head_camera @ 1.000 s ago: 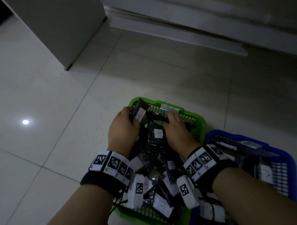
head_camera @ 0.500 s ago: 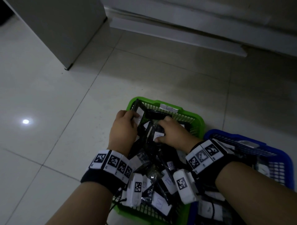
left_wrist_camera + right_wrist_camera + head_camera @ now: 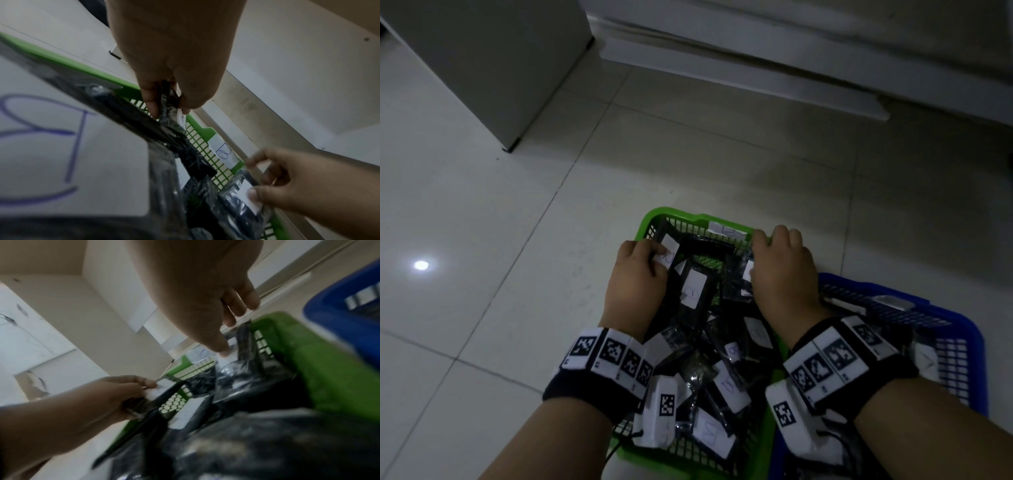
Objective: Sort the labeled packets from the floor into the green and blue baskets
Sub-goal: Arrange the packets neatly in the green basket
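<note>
The green basket (image 3: 688, 217) is full of black packets with white labels. At its far left corner my left hand (image 3: 654, 251) pinches one upright black packet (image 3: 671, 260) between thumb and fingers; the left wrist view shows that left hand (image 3: 170, 104) pinching it. At the far right corner my right hand (image 3: 755, 253) holds another black packet (image 3: 743, 274), thumb on its white label and fingers curled behind it. The right wrist view shows my right hand (image 3: 228, 339) on that label. The blue basket (image 3: 976, 342) stands right of the green one and also holds packets.
A white label marked B (image 3: 726, 231) sticks to the green basket's far rim. A grey cabinet (image 3: 482, 68) stands at the back left and a wall ledge (image 3: 739, 78) runs across the back. Pale floor tiles (image 3: 482, 274) spread to the left.
My right hand has moved from the middle of the green basket to its far right corner and taken a packet there. My left hand keeps its packet at the far left corner.
</note>
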Demonstrator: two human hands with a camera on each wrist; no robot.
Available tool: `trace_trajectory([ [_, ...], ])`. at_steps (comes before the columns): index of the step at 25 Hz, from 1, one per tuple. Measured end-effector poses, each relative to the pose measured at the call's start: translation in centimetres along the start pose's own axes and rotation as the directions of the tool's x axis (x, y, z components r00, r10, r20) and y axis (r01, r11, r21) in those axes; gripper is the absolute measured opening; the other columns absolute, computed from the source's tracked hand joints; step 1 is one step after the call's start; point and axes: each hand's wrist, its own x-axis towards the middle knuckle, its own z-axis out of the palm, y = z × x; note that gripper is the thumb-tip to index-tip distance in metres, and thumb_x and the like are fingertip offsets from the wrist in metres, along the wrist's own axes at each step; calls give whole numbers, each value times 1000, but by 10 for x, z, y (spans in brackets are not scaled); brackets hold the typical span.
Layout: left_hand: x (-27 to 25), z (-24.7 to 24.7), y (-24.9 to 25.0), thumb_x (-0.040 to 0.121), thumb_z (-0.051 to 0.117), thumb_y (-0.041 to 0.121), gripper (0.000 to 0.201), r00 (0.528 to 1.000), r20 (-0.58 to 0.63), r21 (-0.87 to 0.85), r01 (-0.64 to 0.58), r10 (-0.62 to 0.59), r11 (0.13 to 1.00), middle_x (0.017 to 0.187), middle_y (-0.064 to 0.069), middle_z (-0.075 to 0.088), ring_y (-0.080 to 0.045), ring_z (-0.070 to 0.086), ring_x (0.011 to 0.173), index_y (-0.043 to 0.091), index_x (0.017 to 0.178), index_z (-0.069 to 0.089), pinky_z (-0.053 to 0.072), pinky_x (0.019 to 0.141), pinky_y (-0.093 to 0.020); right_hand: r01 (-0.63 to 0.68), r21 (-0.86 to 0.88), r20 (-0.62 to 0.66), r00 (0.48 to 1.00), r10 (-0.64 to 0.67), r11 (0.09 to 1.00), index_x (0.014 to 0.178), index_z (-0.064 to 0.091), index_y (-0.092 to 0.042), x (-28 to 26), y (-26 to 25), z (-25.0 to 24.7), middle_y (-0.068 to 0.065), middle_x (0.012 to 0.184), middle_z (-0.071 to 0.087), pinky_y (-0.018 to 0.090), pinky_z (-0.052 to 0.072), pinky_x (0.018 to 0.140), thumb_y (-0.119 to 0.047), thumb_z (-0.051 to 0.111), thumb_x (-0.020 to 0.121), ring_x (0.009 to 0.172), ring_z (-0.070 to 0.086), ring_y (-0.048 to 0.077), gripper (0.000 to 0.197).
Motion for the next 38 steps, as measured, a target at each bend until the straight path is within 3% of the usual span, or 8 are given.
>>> trace_trajectory([
  [3,-1,-2,-4,86,49,8,27,1000,22,20,20,-20,1000,116,-7,51,-22,55,98,16,110,60,31,73,-17,89,68,18,996,-91,994,117,59,-11,-3,-11,2,20,111,53,38,45,68,-5,67,72,97,53,38,46],
  [7,-1,-4,-6,87,51,9,27,999,41,15,13,-14,1000,116,-7,52,-21,55,98,17,111,60,32,72,-18,15,156,343,937,-69,988,136,40,-17,-13,-10,6,10,138,34,41,41,91,-9,47,92,125,31,38,45],
  [11,-2,-7,-7,86,52,8,25,999,-11,10,-36,36,999,115,-6,52,-20,55,96,15,107,62,30,70,-13,132,103,227,962,-153,986,129,48,-17,-8,-24,1,9,132,39,39,38,91,-14,56,88,121,35,33,43],
  [17,0,-15,-13,85,53,4,22,996,-73,-26,-60,58,998,112,-7,52,-20,56,96,12,103,62,31,72,-12,453,241,427,745,-513,858,142,38,-19,17,-52,18,11,144,32,37,39,90,-2,51,88,122,35,32,58],
  [20,0,-18,-18,84,54,4,22,995,-33,-36,-95,94,995,111,-5,54,-18,57,94,13,102,63,35,73,-16,344,221,368,837,-404,913,131,49,-15,23,-57,9,14,126,38,36,36,80,-3,50,87,115,40,33,45],
  [23,0,-19,-21,84,56,7,21,993,-34,-23,-115,114,993,109,-1,55,-14,56,88,15,101,64,33,65,-15,242,117,205,943,-262,963,126,53,-7,29,-55,5,16,132,39,38,35,95,-4,44,89,124,36,33,38],
  [34,-1,-19,-28,83,58,6,19,989,-69,-73,-133,128,988,108,3,57,-12,58,88,17,98,65,34,63,-15,68,155,524,840,-141,985,125,48,-10,38,-80,22,15,121,55,48,27,103,-44,49,92,116,48,34,48],
  [38,-1,-19,-29,83,56,4,21,987,-66,-89,-152,146,984,108,2,57,-12,58,89,16,98,64,34,66,-12,-14,333,520,837,-171,943,116,49,-11,37,-84,17,12,110,50,41,44,88,-35,61,86,97,52,31,40],
])
